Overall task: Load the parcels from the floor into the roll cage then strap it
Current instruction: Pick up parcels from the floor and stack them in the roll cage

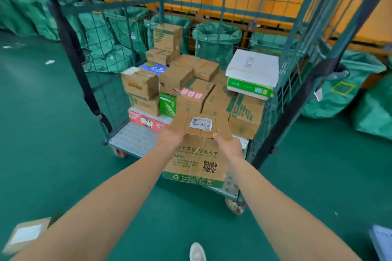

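The carton bore green Chinese print, partly 万家…信达天下, a QR code and a recycling symbol; its white shipping label was too small to read.

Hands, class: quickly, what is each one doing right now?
Left hand: grips the cardboard box at its top left.
Right hand: grips the same box, top right.

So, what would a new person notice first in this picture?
First, the left hand and the right hand holding a brown cardboard box at the open front of the roll cage. Behind it, stacked parcels are piled on the cage deck, and green sacks stand beyond the mesh.
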`<action>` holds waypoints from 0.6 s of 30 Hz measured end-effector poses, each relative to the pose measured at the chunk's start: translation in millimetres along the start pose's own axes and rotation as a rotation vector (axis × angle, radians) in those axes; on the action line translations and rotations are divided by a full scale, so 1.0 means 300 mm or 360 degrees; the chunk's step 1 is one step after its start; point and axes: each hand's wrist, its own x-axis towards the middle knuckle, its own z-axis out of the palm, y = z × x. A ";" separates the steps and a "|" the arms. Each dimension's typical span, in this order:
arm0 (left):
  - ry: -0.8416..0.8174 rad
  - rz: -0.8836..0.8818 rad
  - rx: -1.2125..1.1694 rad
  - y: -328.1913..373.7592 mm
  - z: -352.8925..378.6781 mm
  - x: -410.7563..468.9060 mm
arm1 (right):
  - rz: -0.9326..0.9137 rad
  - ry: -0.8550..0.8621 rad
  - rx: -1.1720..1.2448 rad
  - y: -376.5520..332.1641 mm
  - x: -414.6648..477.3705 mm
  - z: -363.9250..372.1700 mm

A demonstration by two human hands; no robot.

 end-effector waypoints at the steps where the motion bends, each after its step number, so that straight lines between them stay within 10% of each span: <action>1: 0.0016 0.0007 0.0000 0.019 -0.008 0.030 | -0.0018 -0.0002 0.0024 -0.028 0.030 0.022; 18: 0.0107 0.0186 -0.0094 0.509 -0.092 0.856 | -0.0021 -0.0061 0.0464 -0.584 0.796 0.464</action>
